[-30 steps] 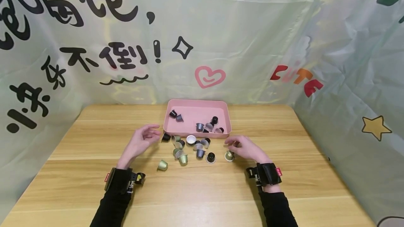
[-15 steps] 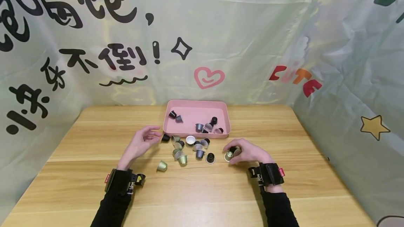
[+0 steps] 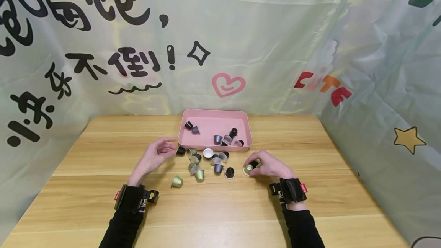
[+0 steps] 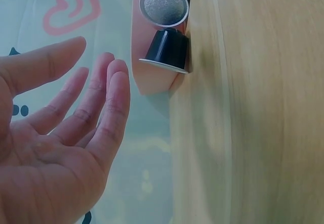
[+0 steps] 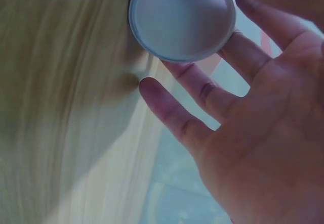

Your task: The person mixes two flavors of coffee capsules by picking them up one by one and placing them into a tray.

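My right hand [image 3: 268,163] is low over the table, right of the loose coffee capsules, its thumb and fingers curled round a black coffee capsule [image 3: 254,163]. A green capsule [image 3: 248,169] stands rim down against that hand's fingertips. In the right wrist view, a capsule's foil lid [image 5: 182,19] faces the camera between thumb and fingers; its body is mostly hidden. My left hand [image 3: 158,154] hovers with loosely bent fingers and holds nothing. Just beyond its fingertips lies a black capsule [image 4: 168,49] on its side, close to the front of the pink tray [image 3: 216,121].
Several capsules lie inside the tray. In front of it spreads a loose group, including a silver-lidded capsule [image 3: 208,153], a blue-grey capsule [image 3: 218,168] and an upright black capsule [image 3: 229,173]. One green capsule [image 3: 177,181] lies apart, nearer me. Printed cloth hangs behind the table.
My right hand has come down and curled its fingers at the capsules on the right; the green one there has shifted slightly left. My left hand has barely moved.
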A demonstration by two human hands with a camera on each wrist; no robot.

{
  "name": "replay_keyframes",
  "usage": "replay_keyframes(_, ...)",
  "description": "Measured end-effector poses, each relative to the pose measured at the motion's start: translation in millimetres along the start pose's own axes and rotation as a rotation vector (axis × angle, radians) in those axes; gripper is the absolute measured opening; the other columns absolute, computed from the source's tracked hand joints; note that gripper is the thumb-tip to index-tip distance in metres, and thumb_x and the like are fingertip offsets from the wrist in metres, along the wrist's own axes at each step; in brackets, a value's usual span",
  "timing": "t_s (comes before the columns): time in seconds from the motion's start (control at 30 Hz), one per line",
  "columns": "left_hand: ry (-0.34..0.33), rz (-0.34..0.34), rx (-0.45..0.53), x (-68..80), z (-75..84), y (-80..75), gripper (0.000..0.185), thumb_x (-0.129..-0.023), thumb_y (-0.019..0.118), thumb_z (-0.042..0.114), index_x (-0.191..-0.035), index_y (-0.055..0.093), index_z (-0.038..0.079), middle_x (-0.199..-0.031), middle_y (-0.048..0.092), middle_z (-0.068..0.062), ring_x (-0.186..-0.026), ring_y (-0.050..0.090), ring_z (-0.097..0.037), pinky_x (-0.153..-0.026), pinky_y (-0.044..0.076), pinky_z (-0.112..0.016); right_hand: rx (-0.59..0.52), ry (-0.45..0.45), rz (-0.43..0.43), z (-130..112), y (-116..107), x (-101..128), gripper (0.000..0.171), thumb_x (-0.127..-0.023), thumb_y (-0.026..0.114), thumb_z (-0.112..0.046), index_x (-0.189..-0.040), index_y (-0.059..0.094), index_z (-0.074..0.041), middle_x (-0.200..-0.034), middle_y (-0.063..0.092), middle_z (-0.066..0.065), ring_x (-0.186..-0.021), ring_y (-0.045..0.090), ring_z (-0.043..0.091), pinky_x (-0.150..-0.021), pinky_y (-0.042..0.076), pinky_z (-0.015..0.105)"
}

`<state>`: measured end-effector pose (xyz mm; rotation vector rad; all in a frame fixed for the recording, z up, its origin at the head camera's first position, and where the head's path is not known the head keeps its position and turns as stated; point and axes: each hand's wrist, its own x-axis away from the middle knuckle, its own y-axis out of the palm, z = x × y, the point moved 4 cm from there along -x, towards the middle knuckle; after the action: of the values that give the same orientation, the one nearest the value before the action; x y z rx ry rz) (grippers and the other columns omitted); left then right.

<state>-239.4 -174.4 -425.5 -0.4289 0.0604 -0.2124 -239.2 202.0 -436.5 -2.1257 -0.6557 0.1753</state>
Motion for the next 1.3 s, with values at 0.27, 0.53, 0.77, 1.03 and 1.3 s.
replay_keyframes(0.27, 0.012, -0.016, 0.000, 0.3, -1.4, 2.9, 0.052, -0.094, 0.063, 0.003, -0.143, 0.047, -0.002, -0.129, 0.063, -0.028, -0.117, 0.063, -0.039, -0.102, 0.053, -0.050, -0.009, -0.018, 0.026, -5, 2, -3, 0.023, -0.086, 0.077, -0.012, -0.109, 0.075, -0.010, -0.107, 0.075, 0.004, -0.100, 0.064, 0.018, -0.094, 0.053, 0.045)
replay_keyframes(0.53, 0.048, -0.095, -0.020, 1.7, -1.6, 12.2, 0.052, -0.096, 0.062, 0.005, -0.144, 0.045, -0.004, -0.125, 0.065, -0.028, -0.115, 0.064, -0.040, -0.099, 0.055, -0.050, -0.049, -0.010, 0.043, -4, 1, -1, 0.018, -0.091, 0.072, -0.014, -0.108, 0.071, -0.012, -0.104, 0.073, 0.002, -0.091, 0.064, 0.013, -0.088, 0.056, 0.038)
replay_keyframes(0.77, 0.057, -0.208, -0.050, 3.6, -1.0, 25.7, 0.055, -0.097, 0.064, 0.014, -0.145, 0.044, -0.002, -0.127, 0.064, -0.026, -0.112, 0.066, -0.036, -0.098, 0.055, -0.050, -0.083, -0.023, 0.074, -7, -2, -1, 0.017, -0.092, 0.070, -0.016, -0.108, 0.069, -0.010, -0.110, 0.074, 0.007, -0.105, 0.068, 0.024, -0.099, 0.054, 0.051)
replay_keyframes(1.03, 0.108, -0.248, -0.075, 4.5, -2.4, 38.6, 0.050, -0.097, 0.065, 0.014, -0.141, 0.049, -0.003, -0.121, 0.068, -0.022, -0.108, 0.066, -0.030, -0.097, 0.054, -0.041, -0.111, -0.046, 0.098, -6, -3, -2, 0.012, -0.094, 0.069, -0.018, -0.104, 0.067, -0.012, -0.105, 0.074, 0.003, -0.101, 0.068, 0.020, -0.091, 0.057, 0.037)
replay_keyframes(1.3, 0.137, -0.276, -0.102, 5.6, -1.8, 47.6, 0.046, -0.096, 0.065, 0.012, -0.138, 0.052, -0.003, -0.118, 0.069, -0.022, -0.106, 0.067, -0.031, -0.096, 0.056, -0.043, -0.129, -0.019, 0.089, -6, -3, -3, 0.016, -0.094, 0.070, -0.022, -0.106, 0.066, -0.012, -0.106, 0.074, 0.004, -0.103, 0.068, 0.022, -0.095, 0.056, 0.044)
